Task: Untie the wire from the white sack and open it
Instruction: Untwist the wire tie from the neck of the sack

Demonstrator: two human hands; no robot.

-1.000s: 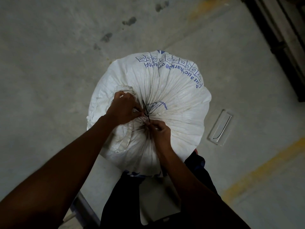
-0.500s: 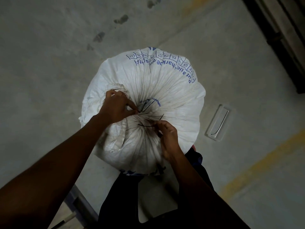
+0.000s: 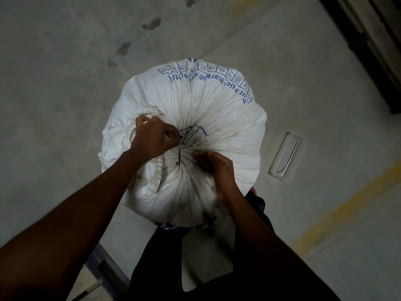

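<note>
A full white woven sack (image 3: 217, 109) with blue print stands on the floor in front of me, its top gathered into tight pleats. A thin dark wire (image 3: 179, 156) sticks out of the gathered neck, its free end pointing toward me. My left hand (image 3: 153, 137) pinches the gathered cloth beside the knot. My right hand (image 3: 217, 168) rests on the pleats just right of the wire, fingers curled; whether it holds a strand of wire I cannot tell.
Grey concrete floor (image 3: 65, 72) all around, with dark stains at the back. A clear plastic tray (image 3: 284, 156) lies on the floor to the right. A yellow painted line (image 3: 347, 200) runs at the right. A dark metal frame (image 3: 368, 40) stands top right.
My right hand has moved right and a little nearer to me, away from the knot. The wire end that lay sideways now points toward me. My left hand stays at the neck.
</note>
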